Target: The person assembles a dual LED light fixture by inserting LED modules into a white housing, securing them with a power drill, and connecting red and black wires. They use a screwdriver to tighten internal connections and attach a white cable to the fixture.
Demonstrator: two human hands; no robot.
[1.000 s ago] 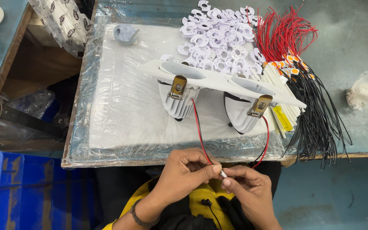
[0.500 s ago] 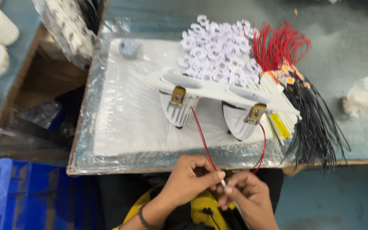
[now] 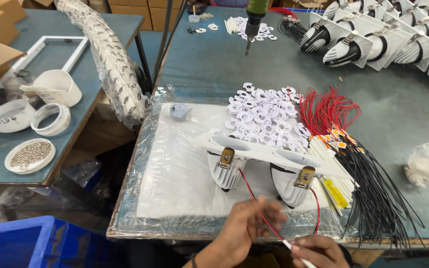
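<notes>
— What have the hands got?

— The left hand [image 3: 247,226] pinches a red wire [image 3: 254,203] that runs up to the twin white lamp fitting [image 3: 264,161] on the plastic-wrapped board [image 3: 175,168]. The right hand [image 3: 319,250] is closed on the white sleeve [image 3: 294,248] at the wire's end.

— What's around them?

— A heap of white rings [image 3: 261,114] behind the fitting, red wires [image 3: 326,109] and black wires [image 3: 378,193] to its right, and a screwdriver [image 3: 252,22] hanging over the table.
</notes>
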